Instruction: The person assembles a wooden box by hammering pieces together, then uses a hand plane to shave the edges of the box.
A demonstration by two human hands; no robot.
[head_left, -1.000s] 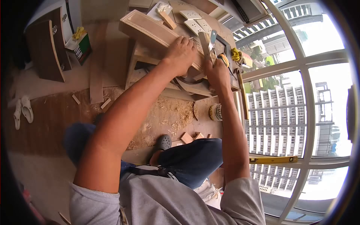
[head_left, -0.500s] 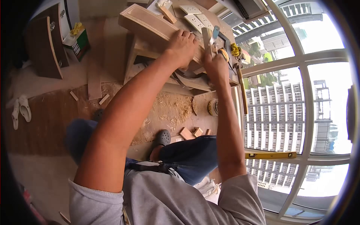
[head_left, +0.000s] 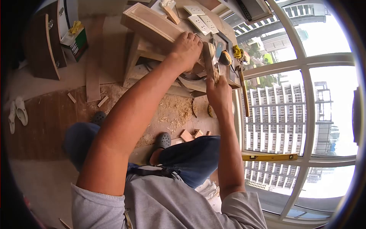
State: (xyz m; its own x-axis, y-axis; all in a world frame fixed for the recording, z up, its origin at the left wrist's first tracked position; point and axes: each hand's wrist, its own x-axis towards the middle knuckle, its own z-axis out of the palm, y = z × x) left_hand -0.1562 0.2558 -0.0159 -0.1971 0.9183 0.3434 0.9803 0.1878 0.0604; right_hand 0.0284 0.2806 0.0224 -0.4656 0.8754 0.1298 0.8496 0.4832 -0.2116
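Note:
My left hand grips a wooden panel with a moulded edge, its fingers curled over the near end. My right hand is closed on the near end of a wooden hand plane, which has a long narrow body and a blue blade sticking up. The plane lies just right of my left hand, close by the end of the panel. Beside the blade is a rounded orange-and-black object. Under both hands stands a wooden cabinet frame.
White socket plates lie on the worktop. A hammer hangs at its right edge, near the windows. A yellow spirit level juts out by the glass. Shavings and wood offcuts cover the floor near my feet.
My right hand has drawn back toward my body with the hand plane, its blue blade moving the same way. My left hand stays on the panel.

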